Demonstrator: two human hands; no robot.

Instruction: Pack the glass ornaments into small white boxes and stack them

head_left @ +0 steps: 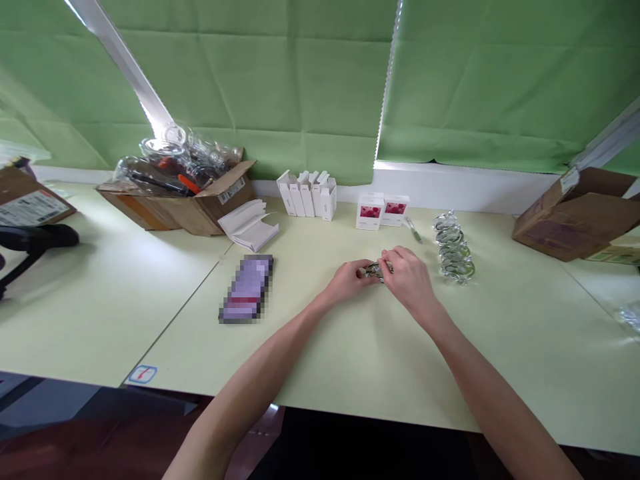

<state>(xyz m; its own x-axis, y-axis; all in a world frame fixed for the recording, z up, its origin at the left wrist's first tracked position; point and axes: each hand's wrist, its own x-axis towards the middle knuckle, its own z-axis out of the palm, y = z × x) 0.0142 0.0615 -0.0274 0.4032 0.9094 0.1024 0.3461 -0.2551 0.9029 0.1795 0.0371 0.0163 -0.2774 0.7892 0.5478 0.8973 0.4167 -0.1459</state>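
Between my two hands, low over the table, is a small shiny bundle (374,271), partly hidden by my fingers. It resembles the bundles in clear wrapping (454,250) lined up to the right, which look like coils. My left hand (350,280) grips its left side, thumb and fingers curved round it. My right hand (407,275) is closed at its right side, fingertips pinched together at the bundle's upper edge. Just behind my hands stand two white boxes with red pictures (369,212), and a thin pen-like item (414,231) lies beside them.
Several narrow white boxes (313,195) stand at the back. Left of them are folded white cartons (250,225) and a cardboard box (175,210) full of plastic-wrapped items. A blurred phone-like device (247,289) lies left of my arms. An open cardboard box (575,213) stands far right.
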